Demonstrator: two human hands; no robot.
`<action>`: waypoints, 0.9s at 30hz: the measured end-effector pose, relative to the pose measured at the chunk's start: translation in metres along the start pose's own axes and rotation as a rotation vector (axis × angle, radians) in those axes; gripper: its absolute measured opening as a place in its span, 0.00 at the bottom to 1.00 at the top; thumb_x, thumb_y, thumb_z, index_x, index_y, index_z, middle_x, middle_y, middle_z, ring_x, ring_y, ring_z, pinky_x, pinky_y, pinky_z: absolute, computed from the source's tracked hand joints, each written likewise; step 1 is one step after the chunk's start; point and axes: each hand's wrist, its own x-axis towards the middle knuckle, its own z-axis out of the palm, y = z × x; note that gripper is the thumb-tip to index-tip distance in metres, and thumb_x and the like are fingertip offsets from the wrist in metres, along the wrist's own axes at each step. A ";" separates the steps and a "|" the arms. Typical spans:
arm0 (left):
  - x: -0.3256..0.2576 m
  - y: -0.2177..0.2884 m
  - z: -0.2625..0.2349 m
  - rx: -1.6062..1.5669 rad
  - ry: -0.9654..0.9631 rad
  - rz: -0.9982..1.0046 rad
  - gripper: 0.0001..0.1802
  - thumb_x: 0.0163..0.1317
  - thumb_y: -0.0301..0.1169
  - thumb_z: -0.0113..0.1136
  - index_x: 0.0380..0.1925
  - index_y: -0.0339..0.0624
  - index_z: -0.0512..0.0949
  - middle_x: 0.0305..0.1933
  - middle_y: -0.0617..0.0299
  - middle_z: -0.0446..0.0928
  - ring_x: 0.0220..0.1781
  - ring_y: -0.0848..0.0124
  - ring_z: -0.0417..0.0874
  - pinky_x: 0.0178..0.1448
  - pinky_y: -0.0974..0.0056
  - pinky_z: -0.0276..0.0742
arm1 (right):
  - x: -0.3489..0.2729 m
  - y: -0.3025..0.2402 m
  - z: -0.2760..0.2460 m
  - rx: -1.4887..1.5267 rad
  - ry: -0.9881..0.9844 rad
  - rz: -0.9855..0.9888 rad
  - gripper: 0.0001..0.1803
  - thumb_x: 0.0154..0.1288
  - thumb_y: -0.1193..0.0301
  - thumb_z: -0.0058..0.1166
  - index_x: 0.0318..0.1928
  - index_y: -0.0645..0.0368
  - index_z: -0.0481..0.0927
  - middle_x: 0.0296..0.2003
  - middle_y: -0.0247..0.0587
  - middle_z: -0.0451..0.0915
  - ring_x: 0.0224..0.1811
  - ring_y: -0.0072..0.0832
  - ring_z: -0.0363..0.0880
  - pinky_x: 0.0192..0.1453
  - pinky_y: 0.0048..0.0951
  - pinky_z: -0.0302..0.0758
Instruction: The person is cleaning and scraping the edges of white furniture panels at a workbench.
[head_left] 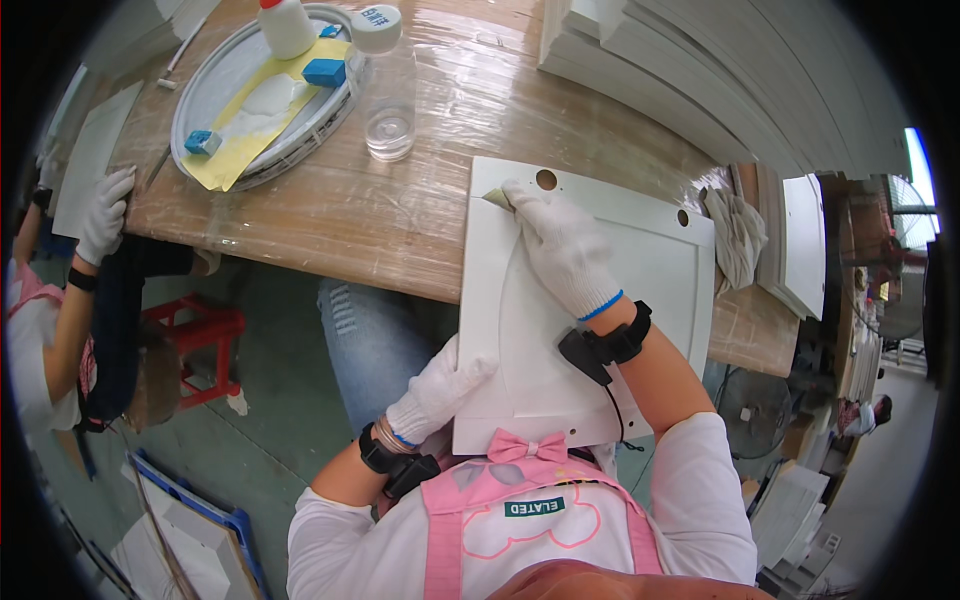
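A white cabinet door panel (650, 275) with a recessed middle and round holes lies across the table edge and reaches toward my body. My right hand (568, 250), in a white knit glove, is on the panel near its far left corner. Its fingers press a small yellow-green piece (496, 198), like a folded pad or abrasive sheet, against the frame; most of it is hidden. My left hand (440, 388), also gloved, grips the panel's left edge near my body, thumb on top and fingers hidden beneath.
On the film-wrapped table (470, 110) stand a clear bottle (388, 110) and a round lid (185, 110) carrying yellow paper, blue blocks and a white bottle. White panels (730, 80) are stacked at the far right, near a grey cloth (735, 235). A co-worker's gloved hand (103, 215) is at left.
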 end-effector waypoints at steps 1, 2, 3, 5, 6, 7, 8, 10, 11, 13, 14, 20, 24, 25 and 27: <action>0.001 0.000 0.001 -0.009 -0.001 0.009 0.32 0.72 0.39 0.59 0.69 0.35 0.62 0.65 0.58 0.72 0.65 0.72 0.72 0.68 0.64 0.69 | 0.001 0.001 0.001 0.002 0.036 0.039 0.17 0.69 0.75 0.52 0.57 0.54 0.80 0.36 0.52 0.81 0.39 0.48 0.81 0.42 0.45 0.77; 0.001 0.001 0.002 -0.009 -0.006 0.009 0.32 0.72 0.39 0.59 0.69 0.35 0.62 0.65 0.58 0.72 0.65 0.72 0.72 0.68 0.64 0.69 | 0.000 0.002 0.000 -0.002 0.038 0.041 0.17 0.69 0.75 0.52 0.57 0.54 0.80 0.36 0.52 0.81 0.39 0.48 0.81 0.42 0.45 0.77; 0.001 0.003 0.002 -0.011 -0.002 0.002 0.32 0.72 0.39 0.59 0.69 0.35 0.62 0.65 0.58 0.72 0.65 0.72 0.72 0.68 0.64 0.69 | 0.000 0.002 0.001 -0.025 0.035 0.028 0.17 0.69 0.75 0.52 0.57 0.54 0.80 0.36 0.52 0.81 0.39 0.48 0.81 0.42 0.45 0.77; 0.000 0.004 0.002 -0.014 0.003 -0.005 0.32 0.72 0.39 0.59 0.69 0.35 0.62 0.65 0.58 0.72 0.65 0.72 0.72 0.68 0.64 0.69 | 0.000 0.002 0.001 -0.046 0.031 0.013 0.18 0.68 0.75 0.52 0.57 0.54 0.79 0.36 0.51 0.81 0.39 0.49 0.80 0.42 0.45 0.77; 0.000 0.003 0.001 -0.003 0.001 -0.013 0.32 0.73 0.39 0.59 0.69 0.35 0.62 0.65 0.58 0.71 0.65 0.72 0.72 0.69 0.64 0.69 | 0.000 0.003 0.000 -0.038 0.017 0.000 0.18 0.68 0.75 0.52 0.58 0.53 0.79 0.36 0.51 0.81 0.39 0.48 0.80 0.42 0.45 0.77; 0.000 0.003 0.001 0.008 0.000 -0.022 0.31 0.73 0.39 0.58 0.69 0.35 0.62 0.65 0.58 0.71 0.65 0.72 0.72 0.69 0.64 0.69 | 0.000 0.004 0.000 -0.029 0.004 -0.013 0.18 0.68 0.76 0.52 0.58 0.53 0.79 0.35 0.51 0.81 0.39 0.48 0.80 0.42 0.44 0.77; 0.000 0.002 0.000 0.009 0.001 -0.022 0.31 0.73 0.39 0.58 0.69 0.35 0.62 0.65 0.58 0.71 0.65 0.72 0.72 0.69 0.64 0.69 | -0.002 0.002 0.001 -0.027 0.005 -0.014 0.18 0.68 0.76 0.52 0.58 0.53 0.79 0.35 0.51 0.81 0.39 0.48 0.80 0.42 0.44 0.77; 0.000 0.000 0.000 0.026 -0.004 0.007 0.31 0.73 0.38 0.58 0.69 0.35 0.62 0.65 0.58 0.71 0.65 0.72 0.71 0.69 0.64 0.68 | -0.005 -0.002 0.002 -0.047 0.058 0.001 0.19 0.68 0.76 0.52 0.58 0.53 0.79 0.35 0.51 0.81 0.39 0.49 0.80 0.42 0.44 0.77; 0.000 0.000 0.000 0.025 -0.003 0.007 0.31 0.73 0.38 0.58 0.69 0.35 0.62 0.65 0.58 0.71 0.65 0.72 0.71 0.69 0.64 0.68 | -0.005 0.000 0.000 -0.047 0.057 0.001 0.19 0.68 0.76 0.52 0.58 0.53 0.79 0.35 0.51 0.81 0.39 0.49 0.80 0.42 0.44 0.77; -0.001 0.005 0.002 0.058 0.004 -0.001 0.31 0.73 0.38 0.57 0.69 0.35 0.62 0.65 0.58 0.71 0.65 0.72 0.71 0.69 0.64 0.68 | -0.004 0.003 -0.001 -0.003 -0.037 -0.059 0.19 0.68 0.75 0.52 0.58 0.52 0.80 0.35 0.51 0.81 0.38 0.49 0.80 0.42 0.45 0.77; -0.001 0.005 0.002 0.058 0.005 -0.002 0.31 0.73 0.38 0.57 0.69 0.35 0.62 0.65 0.58 0.71 0.65 0.72 0.71 0.69 0.64 0.68 | -0.004 0.002 0.000 -0.001 -0.038 -0.059 0.19 0.68 0.75 0.52 0.58 0.52 0.80 0.35 0.51 0.81 0.38 0.49 0.80 0.42 0.45 0.77; -0.001 0.005 0.002 0.040 0.011 0.004 0.31 0.73 0.39 0.58 0.68 0.34 0.63 0.65 0.58 0.71 0.65 0.72 0.71 0.69 0.64 0.68 | -0.002 0.003 -0.003 -0.031 -0.019 -0.044 0.18 0.68 0.75 0.52 0.57 0.53 0.81 0.37 0.52 0.82 0.39 0.49 0.81 0.43 0.44 0.78; 0.000 0.007 0.003 0.002 -0.003 -0.008 0.30 0.72 0.39 0.58 0.68 0.35 0.63 0.65 0.59 0.71 0.65 0.72 0.71 0.69 0.64 0.69 | -0.001 0.002 -0.002 0.018 0.014 -0.012 0.17 0.68 0.75 0.53 0.57 0.54 0.81 0.40 0.52 0.83 0.42 0.49 0.82 0.46 0.43 0.79; 0.000 0.007 0.003 0.008 0.004 -0.020 0.30 0.72 0.38 0.58 0.68 0.35 0.63 0.65 0.59 0.71 0.65 0.72 0.72 0.69 0.63 0.69 | -0.001 0.000 -0.001 -0.004 0.029 -0.008 0.17 0.68 0.75 0.54 0.57 0.55 0.81 0.41 0.52 0.83 0.43 0.49 0.82 0.46 0.43 0.79; 0.000 0.006 0.002 -0.003 0.002 -0.020 0.30 0.72 0.38 0.58 0.68 0.35 0.64 0.64 0.59 0.71 0.64 0.72 0.72 0.69 0.63 0.69 | -0.003 -0.002 -0.003 0.086 0.024 -0.023 0.17 0.68 0.75 0.54 0.57 0.55 0.80 0.42 0.51 0.83 0.43 0.49 0.82 0.47 0.43 0.79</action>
